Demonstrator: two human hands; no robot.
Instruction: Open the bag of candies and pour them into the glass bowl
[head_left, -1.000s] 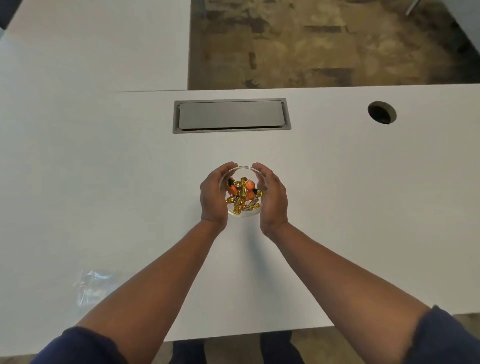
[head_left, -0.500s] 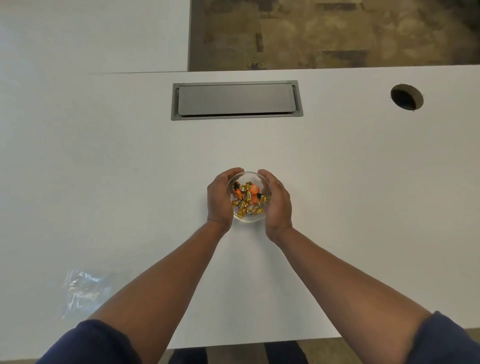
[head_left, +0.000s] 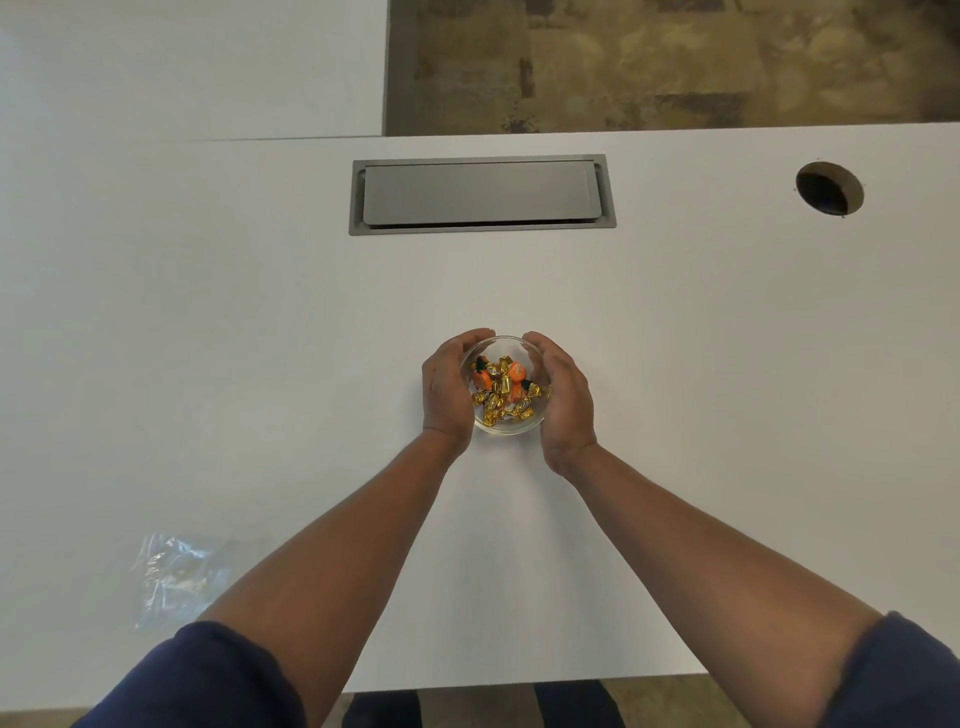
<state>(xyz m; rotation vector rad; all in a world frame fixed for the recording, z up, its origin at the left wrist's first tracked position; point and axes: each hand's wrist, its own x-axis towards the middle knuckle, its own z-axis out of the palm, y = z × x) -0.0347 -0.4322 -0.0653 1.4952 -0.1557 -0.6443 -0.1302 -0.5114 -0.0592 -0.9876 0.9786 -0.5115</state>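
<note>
A small glass bowl (head_left: 511, 427) stands on the white table (head_left: 701, 364) at the middle. It holds several gold-wrapped candies (head_left: 496, 402) and a few orange ones. My left hand (head_left: 447, 387) cups the bowl's left side and my right hand (head_left: 563, 400) cups its right side, both curved around the glass. The clear plastic bag (head_left: 174, 571) lies flat and crumpled on the table at the near left, partly behind my left forearm.
A grey cable hatch (head_left: 480, 195) is set into the table behind the bowl. A round cable hole (head_left: 829, 188) sits at the far right. The table's near edge runs just below my elbows. Brown patterned floor lies beyond the far edge.
Both hands stay around the bowl. The camera view has shifted a little, so the bowl and hatch sit lower in the frame than a second ago.
</note>
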